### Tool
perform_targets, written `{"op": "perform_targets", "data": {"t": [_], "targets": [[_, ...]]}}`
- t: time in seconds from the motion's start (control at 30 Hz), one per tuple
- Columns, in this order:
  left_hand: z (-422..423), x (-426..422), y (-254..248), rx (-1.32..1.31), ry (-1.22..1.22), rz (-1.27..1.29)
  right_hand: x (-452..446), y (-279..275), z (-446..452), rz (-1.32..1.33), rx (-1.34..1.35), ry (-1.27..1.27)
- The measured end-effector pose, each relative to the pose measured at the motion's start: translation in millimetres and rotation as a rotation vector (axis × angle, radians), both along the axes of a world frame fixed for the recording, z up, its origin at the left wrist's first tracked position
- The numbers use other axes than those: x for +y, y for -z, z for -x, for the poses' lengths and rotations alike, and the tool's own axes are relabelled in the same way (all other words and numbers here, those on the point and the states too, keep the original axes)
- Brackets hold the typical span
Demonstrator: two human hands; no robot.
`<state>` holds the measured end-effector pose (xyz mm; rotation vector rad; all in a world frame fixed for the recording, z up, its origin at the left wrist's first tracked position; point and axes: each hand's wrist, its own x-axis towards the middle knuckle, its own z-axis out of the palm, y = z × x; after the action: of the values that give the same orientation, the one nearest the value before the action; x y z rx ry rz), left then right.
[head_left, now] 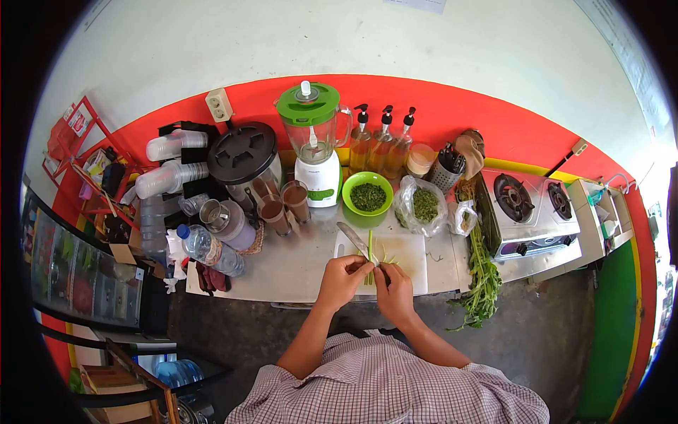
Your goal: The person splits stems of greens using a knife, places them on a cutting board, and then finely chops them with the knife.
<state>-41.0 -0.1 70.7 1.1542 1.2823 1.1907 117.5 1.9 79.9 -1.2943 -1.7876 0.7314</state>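
- Left hand [344, 278] pinches green stalks [371, 242]; right hand [394, 286] seems to grip the knife [352, 236].
- The knife could nick the left hand if stalks slip.

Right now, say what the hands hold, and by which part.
A knife, by its near end, in both hands; handle or blade cannot be told, nor whether the green stems are gripped too.

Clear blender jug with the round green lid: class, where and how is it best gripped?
Most likely by the clear curved handle on the right of the jug, with the right hand coming from the front right. The handle juts from the upright jug, leaving an opening for fingers; the nearest black-pump bottle of amber liquid stands close beside it, so a sideways approach looks tight.
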Motion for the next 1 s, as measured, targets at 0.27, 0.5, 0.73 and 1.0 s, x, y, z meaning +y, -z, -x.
{"op": "perform_targets", "data": {"t": [0.27,0.5,0.73,1.0], "targets": [[5,-9,-3,-0.011,0.093,0.051,17,-6,3,-0.093,0.007,0.062],[15,-6,8,-0.252,-0.068,0.067,49,-18,-10,0.149,0.139,0.071],[16,0,16,-0.348,-0.057,0.069,15,3,5,0.519,0.331,-0.203],[14,0,20,-0.288,0.048,0.106,9,-5,2,0.495,0.332,-0.086]]}}
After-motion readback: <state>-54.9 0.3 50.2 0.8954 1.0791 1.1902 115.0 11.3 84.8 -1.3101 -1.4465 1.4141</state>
